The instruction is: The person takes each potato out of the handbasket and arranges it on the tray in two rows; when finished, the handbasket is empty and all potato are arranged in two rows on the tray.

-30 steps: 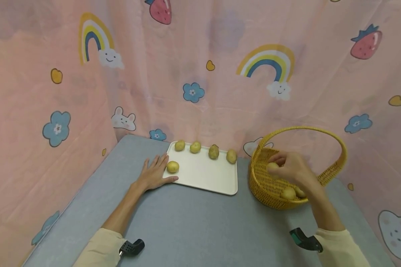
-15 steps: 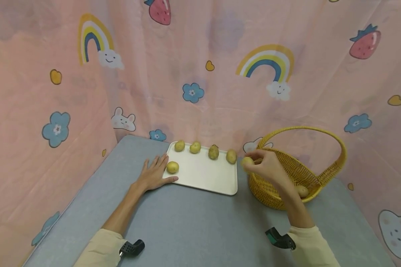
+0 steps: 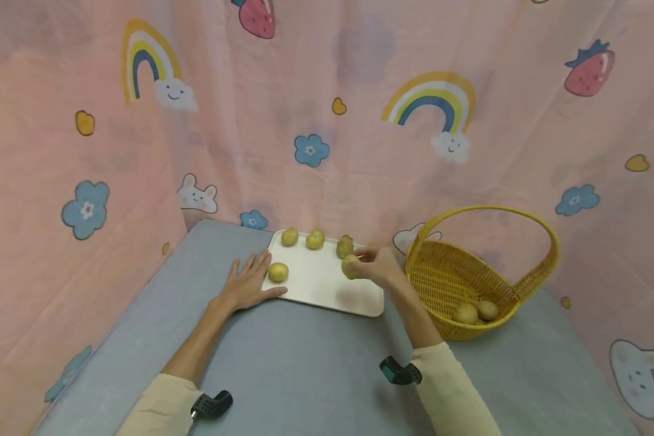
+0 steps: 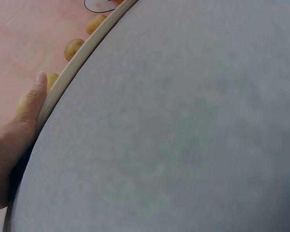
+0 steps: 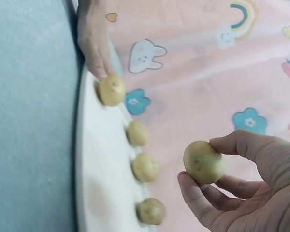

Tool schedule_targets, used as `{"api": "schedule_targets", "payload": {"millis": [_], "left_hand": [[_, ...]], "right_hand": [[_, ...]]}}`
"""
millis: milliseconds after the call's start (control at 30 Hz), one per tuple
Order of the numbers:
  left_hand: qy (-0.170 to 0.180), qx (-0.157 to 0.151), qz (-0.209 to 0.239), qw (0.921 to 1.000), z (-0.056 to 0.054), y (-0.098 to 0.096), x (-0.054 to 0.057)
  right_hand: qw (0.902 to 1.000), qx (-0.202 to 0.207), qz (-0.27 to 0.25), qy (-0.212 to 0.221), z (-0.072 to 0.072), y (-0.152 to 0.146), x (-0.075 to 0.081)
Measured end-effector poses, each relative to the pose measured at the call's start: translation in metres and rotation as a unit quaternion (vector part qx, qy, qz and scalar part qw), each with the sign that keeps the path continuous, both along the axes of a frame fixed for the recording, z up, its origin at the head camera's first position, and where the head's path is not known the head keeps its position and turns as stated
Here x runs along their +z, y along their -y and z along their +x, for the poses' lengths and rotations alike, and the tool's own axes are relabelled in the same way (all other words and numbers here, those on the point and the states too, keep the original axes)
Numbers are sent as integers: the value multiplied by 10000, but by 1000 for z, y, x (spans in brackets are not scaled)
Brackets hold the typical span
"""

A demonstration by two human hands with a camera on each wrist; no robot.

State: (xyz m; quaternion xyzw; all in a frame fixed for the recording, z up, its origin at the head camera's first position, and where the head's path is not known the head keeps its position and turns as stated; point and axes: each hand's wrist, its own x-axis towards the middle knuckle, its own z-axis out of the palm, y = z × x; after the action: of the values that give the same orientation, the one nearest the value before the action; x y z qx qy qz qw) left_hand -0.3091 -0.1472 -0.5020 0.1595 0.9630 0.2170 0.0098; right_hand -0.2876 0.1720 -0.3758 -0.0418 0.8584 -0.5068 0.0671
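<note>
My right hand pinches a potato between thumb and fingers, held above the right part of a white tray. My left hand lies with spread fingers at the tray's left edge, its thumb along the near rim. Close beside those fingers, a single potato sits on the tray. Along the tray's far side stands a row of potatoes, among them a left one, a middle one and a browner one. In the head view the right hand hides the row's right end.
A yellow wicker basket with a tall arched handle stands right of the tray. Two potatoes lie in its near part. Grey cloth covers the table, and a pink patterned curtain hangs right behind it.
My right hand has carried the potato left, out of the basket and over the tray. The left hand has stayed in place at the tray's edge.
</note>
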Motion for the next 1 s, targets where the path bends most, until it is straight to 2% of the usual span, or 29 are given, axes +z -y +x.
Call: {"api": "schedule_targets", "payload": {"millis": [233, 333, 433, 600, 733, 1000], "left_hand": [[14, 53, -75, 10000, 1, 1, 1], [19, 57, -93, 9999, 2, 0, 0], [18, 56, -51, 10000, 1, 0, 0], [16, 65, -51, 10000, 0, -1, -1], [51, 89, -91, 9999, 0, -1, -1], [63, 78, -76, 9999, -1, -1, -1]], "right_hand": [[9982, 14, -162, 571, -19, 34, -36], [9978, 36, -229, 629, -24, 46, -51], [9971, 81, -309, 693, -27, 55, -58], [9961, 11, -292, 835, -33, 66, -66], [9962, 78, -190, 845, -36, 73, -67], [9984, 131, 381, 404, -36, 77, -66]]}}
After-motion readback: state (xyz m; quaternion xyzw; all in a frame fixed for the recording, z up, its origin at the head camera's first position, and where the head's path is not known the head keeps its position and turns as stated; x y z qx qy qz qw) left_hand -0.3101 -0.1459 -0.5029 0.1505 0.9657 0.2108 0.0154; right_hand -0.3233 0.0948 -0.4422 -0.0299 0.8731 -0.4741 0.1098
